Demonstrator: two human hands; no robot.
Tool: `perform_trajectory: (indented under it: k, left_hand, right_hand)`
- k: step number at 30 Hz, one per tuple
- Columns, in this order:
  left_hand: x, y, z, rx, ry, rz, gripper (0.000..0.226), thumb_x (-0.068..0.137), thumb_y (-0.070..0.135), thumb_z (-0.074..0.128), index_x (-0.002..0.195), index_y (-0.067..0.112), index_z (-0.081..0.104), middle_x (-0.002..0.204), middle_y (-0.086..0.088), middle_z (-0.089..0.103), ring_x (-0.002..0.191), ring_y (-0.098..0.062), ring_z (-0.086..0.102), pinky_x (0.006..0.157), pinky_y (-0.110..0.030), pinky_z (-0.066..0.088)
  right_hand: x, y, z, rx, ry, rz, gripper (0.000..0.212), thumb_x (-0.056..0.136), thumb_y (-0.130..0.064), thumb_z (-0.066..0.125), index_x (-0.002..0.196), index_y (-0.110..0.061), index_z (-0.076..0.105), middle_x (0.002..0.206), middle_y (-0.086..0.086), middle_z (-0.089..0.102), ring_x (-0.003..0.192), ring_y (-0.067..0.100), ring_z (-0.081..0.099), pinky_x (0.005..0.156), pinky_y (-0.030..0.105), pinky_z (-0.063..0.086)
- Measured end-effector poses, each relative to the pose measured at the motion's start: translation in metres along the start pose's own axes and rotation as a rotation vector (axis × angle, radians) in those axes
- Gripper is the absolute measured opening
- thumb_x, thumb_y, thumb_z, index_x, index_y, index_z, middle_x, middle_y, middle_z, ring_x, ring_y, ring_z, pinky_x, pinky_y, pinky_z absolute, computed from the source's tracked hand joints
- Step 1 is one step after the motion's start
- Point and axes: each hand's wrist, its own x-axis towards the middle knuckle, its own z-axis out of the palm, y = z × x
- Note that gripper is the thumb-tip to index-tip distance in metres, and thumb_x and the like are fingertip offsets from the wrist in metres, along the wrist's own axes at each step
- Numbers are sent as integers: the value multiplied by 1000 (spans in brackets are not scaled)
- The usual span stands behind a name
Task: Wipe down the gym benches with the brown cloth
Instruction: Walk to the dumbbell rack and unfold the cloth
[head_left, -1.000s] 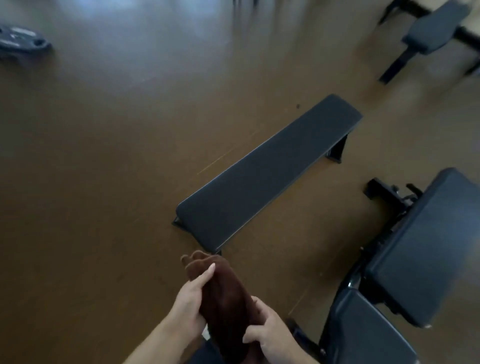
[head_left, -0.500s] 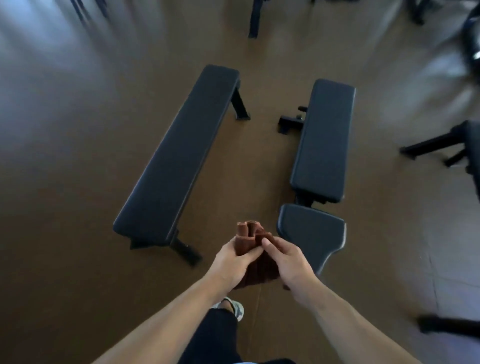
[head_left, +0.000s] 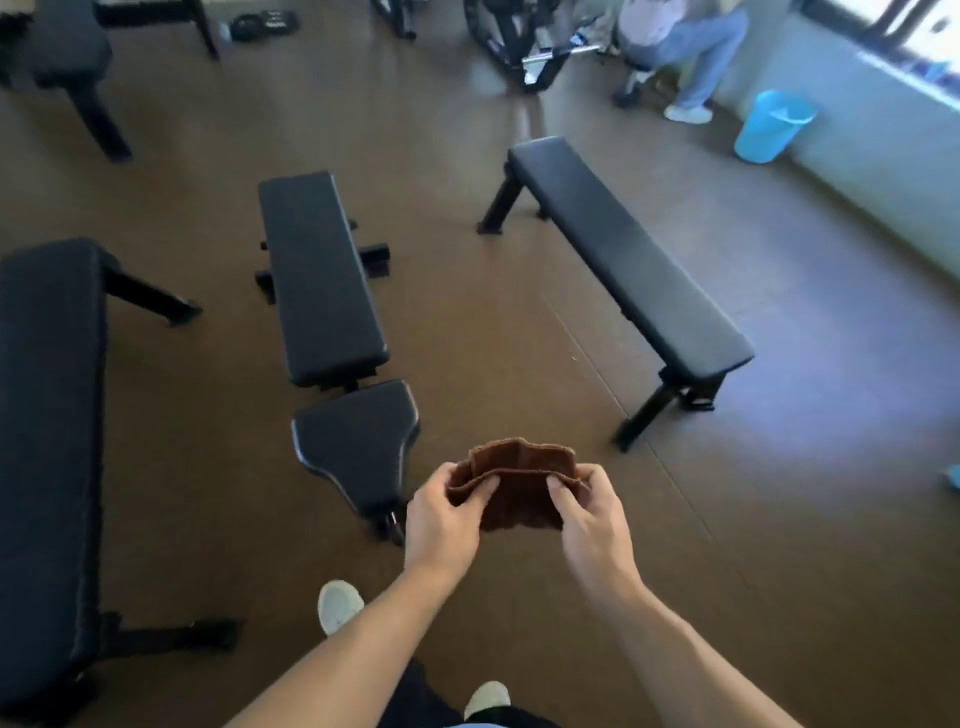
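Flooring (head_left: 779, 519): smooth brown gym floor, glossy, with pale light pooling toward the right side and a faint seam running diagonally between the benches.

Brown cloth (head_left: 519, 486): folded, held in mid-air above the floor, in front of the person and just right of the adjustable bench's seat pad. Left hand (head_left: 441, 519) pinches its left edge between thumb and curled fingers; right hand (head_left: 592, 514) pinches its right edge the same way, the top fold spread open between them.

Adjustable bench (head_left: 322, 280): black padding, long back pad with a separate tapered seat pad nearest the person, centre-left.

Flat bench (head_left: 623, 249): black, on dark legs, angled across the right half, well apart from the cloth.

Second flat bench (head_left: 47, 441): black, along the left edge, partly out of view.

Further bench (head_left: 67, 47): far upper left, blurred.

Blue bucket (head_left: 771, 124): by the pale wall (head_left: 883, 156) under a window at far right.

Seated person (head_left: 685, 36): upper right, beside dark exercise equipment (head_left: 519, 41).

White shoes (head_left: 337, 605): the wearer's, on the floor below the arms.
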Motion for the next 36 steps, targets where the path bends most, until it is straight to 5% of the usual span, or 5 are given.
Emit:
perform_trajectory:
  k: [16,20,27,32,36]
  left_hand:
    - [39,137,241,62,-565,100,29,103,38,56,84,25,74,77,8,75,74,-2,69,61,-13,48]
    - [66,167,289,52,-785,55,39,102,51,44,93,30,76,88,1,78,88,-15,74,80,-40,61]
    - [94,215,417,194,-870,-4,44,96,6,51,126,37,55,94,-3,74,91,-22,74,84,-46,63]
    - [107,244,544,543,-950,273,74,77,21,71,144,41,45,134,14,51,124,-7,52,109,-36,47]
    - [100,281,652,452,-1122,255,34,70,41,71,104,34,72,110,-8,71,96,-21,69,81,-43,60]
  right_hand:
    - [93,-20,-157,262,455,270,26,92,-37,79,97,-16,64,83,2,76,72,11,71,75,45,60]
    - [134,-30,-199,379,560,260,37,82,-34,89,102,-16,64,87,0,76,71,2,70,67,27,57]
    - [200,-18,-305,479,794,240,21,91,-4,80,103,-16,69,87,1,79,83,21,75,62,26,57]
    - [239,-17,-422,384,677,143,23,94,3,73,101,-18,69,88,-9,79,82,9,75,68,28,61]
    - [268,-30,-544,275,504,20,35,93,13,66,99,-21,71,93,-1,79,88,12,75,75,26,58]
